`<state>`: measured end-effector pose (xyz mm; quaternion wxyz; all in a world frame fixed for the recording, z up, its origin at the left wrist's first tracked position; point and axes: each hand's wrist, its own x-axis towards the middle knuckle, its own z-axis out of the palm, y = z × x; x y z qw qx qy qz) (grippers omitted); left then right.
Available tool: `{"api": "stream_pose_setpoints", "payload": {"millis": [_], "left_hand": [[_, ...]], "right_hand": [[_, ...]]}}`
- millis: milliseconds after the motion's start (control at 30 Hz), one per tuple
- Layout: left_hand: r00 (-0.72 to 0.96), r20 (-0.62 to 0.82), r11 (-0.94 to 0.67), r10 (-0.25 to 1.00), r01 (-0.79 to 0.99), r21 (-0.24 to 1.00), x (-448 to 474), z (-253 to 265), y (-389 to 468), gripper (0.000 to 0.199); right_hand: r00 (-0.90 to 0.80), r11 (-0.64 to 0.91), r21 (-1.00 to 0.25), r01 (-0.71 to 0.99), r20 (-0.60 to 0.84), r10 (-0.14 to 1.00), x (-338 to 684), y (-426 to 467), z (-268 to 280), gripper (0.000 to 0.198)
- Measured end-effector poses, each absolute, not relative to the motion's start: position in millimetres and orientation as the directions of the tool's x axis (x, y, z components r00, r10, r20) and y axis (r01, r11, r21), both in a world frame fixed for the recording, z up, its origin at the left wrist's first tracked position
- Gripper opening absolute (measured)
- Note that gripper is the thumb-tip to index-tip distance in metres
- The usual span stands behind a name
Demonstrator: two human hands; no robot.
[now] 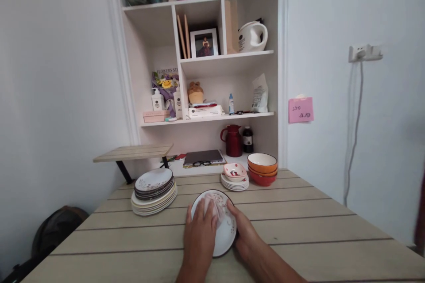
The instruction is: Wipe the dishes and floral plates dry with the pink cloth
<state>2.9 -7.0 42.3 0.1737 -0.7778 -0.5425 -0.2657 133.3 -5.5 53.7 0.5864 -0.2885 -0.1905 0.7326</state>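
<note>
A white plate (223, 239) with a dark rim and a brown floral pattern is held tilted above the wooden table. My right hand (245, 232) grips its right edge, thumb on the face and fingers behind. Across the plate's face lies my left hand (201, 229), its fingers pressing a thin, pale pinkish cloth (217, 205) against the surface. The fingers partly cover the cloth, so its full shape is hidden.
To the left stands a stack of plates (154, 181). Behind the held plate are small white dishes (235, 182) and orange and red bowls (262, 169). A raised wooden shelf (133, 152) sits at the back left. Farther back stands a red jug (233, 141).
</note>
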Motion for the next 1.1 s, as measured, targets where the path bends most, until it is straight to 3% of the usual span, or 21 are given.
{"api": "stream_pose_setpoints", "payload": {"millis": [167, 367, 500, 767, 900, 1100], "left_hand": [[0.259, 0.55, -0.313, 0.794, 0.95, 0.005, 3.4, 34.8, -19.0, 0.043], [0.48, 0.509, -0.54, 0.714, 0.841, -0.037, -1.6, 38.9, -31.6, 0.055], [0.495, 0.507, -0.564, 0.706, 0.826, -0.022, -5.0, 42.7, -29.7, 0.059], [0.385, 0.492, -0.468, 0.781, 0.882, 0.052, -9.1, 35.6, -23.4, 0.064], [0.231, 0.495, -0.312, 0.838, 0.946, 0.087, -8.2, 38.2, -21.4, 0.06], [0.132, 0.578, -0.203, 0.805, 0.978, 0.059, -8.7, 32.2, -15.8, 0.053]], "right_hand": [[-0.107, -0.245, -0.59, -0.769, -0.259, 0.96, 136.6, -2.8, 53.9, 0.047], [-0.126, -0.242, -0.596, -0.766, -0.23, 0.965, 145.0, 0.3, 52.5, 0.049], [-0.096, -0.191, -0.629, -0.754, -0.182, 0.979, 147.6, 0.6, 53.3, 0.048], [-0.145, -0.232, -0.638, -0.734, -0.186, 0.972, 140.7, -6.0, 60.3, 0.052], [-0.16, -0.256, -0.639, -0.725, -0.205, 0.966, 138.7, -6.4, 57.4, 0.057], [-0.155, -0.271, -0.651, -0.709, -0.231, 0.96, 137.6, -6.6, 56.6, 0.06]]}}
